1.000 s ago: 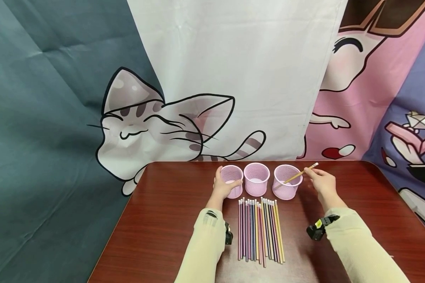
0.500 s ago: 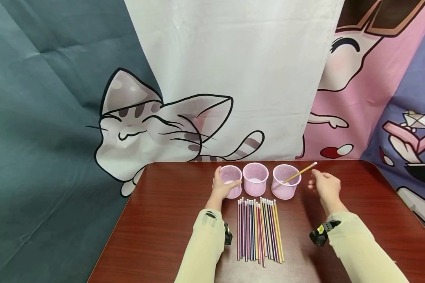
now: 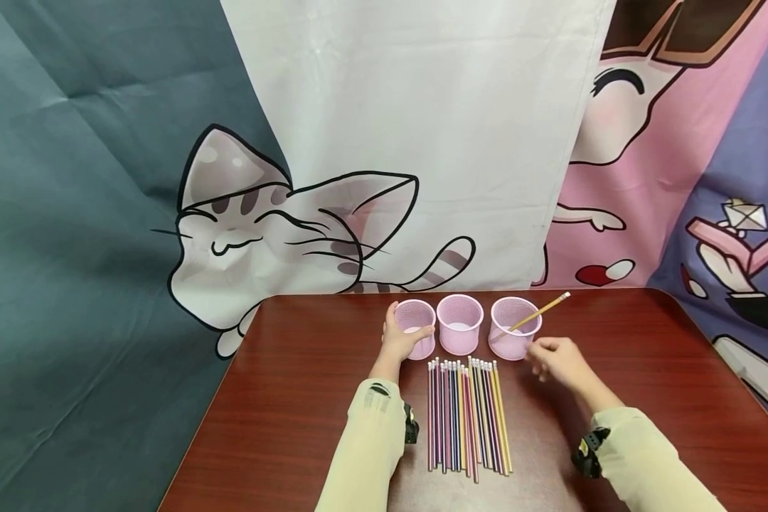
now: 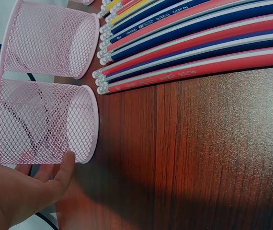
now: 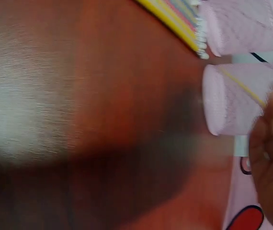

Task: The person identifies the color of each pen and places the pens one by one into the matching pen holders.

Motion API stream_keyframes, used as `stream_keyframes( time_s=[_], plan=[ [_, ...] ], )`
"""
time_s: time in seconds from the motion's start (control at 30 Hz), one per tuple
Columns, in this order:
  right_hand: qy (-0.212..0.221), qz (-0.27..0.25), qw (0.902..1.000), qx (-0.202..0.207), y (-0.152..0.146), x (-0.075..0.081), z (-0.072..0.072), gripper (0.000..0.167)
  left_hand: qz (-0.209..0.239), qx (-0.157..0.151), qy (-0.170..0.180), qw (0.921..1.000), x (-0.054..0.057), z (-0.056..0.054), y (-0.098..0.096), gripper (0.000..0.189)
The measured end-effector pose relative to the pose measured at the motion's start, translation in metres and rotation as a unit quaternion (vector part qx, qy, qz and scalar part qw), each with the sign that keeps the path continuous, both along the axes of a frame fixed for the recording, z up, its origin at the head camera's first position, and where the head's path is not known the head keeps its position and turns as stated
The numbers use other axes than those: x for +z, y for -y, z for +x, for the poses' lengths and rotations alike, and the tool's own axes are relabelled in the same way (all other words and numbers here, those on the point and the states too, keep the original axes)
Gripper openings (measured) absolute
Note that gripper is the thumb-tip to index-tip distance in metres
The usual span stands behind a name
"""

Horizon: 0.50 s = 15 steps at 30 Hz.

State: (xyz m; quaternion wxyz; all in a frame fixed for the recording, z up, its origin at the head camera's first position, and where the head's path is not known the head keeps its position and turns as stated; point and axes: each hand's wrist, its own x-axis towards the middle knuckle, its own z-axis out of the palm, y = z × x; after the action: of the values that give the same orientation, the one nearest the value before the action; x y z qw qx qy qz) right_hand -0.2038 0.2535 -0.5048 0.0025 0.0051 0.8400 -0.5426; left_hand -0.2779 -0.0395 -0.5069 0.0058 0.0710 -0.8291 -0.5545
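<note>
Three pink mesh pencil cups stand in a row near the table's far edge. My left hand (image 3: 399, 344) holds the left cup (image 3: 427, 347), thumb and fingers on opposite sides of it. Its mesh side (image 4: 31, 120) fills much of the left wrist view. The middle cup (image 3: 459, 338) stands right beside it. A yellow pencil (image 3: 546, 308) leans in the right cup (image 3: 508, 348), eraser end up past the rim. My right hand (image 3: 562, 363), holding nothing, hovers close to the front right of that cup with loosely bent fingers; it is blurred in the right wrist view.
A row of pencils (image 3: 468, 419) in several colours lies in front of the cups, erasers towards them. The reddish-brown table (image 3: 294, 398) stretches to both sides. Behind it hangs a cartoon-printed cloth (image 3: 422, 128).
My right hand has let go of the yellow pencil, drawn off to the right, then come down and left beside the right cup. My left hand has stayed on the left cup.
</note>
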Motion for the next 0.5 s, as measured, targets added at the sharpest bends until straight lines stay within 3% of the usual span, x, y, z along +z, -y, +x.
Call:
stream_keyframes(
  time_s=[0.1,0.27,0.5],
  plan=[
    [0.032,0.062,0.9972,0.027,0.007,-0.017,0.002,0.028,0.001,0.0,0.0,1.0,0.0,0.0,0.0,0.098],
    [0.026,0.161,0.9862,0.029,0.021,-0.039,0.006,0.028,0.002,-0.002,-0.004,1.0,-0.002,-0.001,0.0,0.098],
    [0.044,0.211,0.9764,-0.007,0.036,-0.043,0.007,0.035,0.008,-0.002,-0.008,0.9999,-0.002,-0.001,0.0,0.098]
  ],
)
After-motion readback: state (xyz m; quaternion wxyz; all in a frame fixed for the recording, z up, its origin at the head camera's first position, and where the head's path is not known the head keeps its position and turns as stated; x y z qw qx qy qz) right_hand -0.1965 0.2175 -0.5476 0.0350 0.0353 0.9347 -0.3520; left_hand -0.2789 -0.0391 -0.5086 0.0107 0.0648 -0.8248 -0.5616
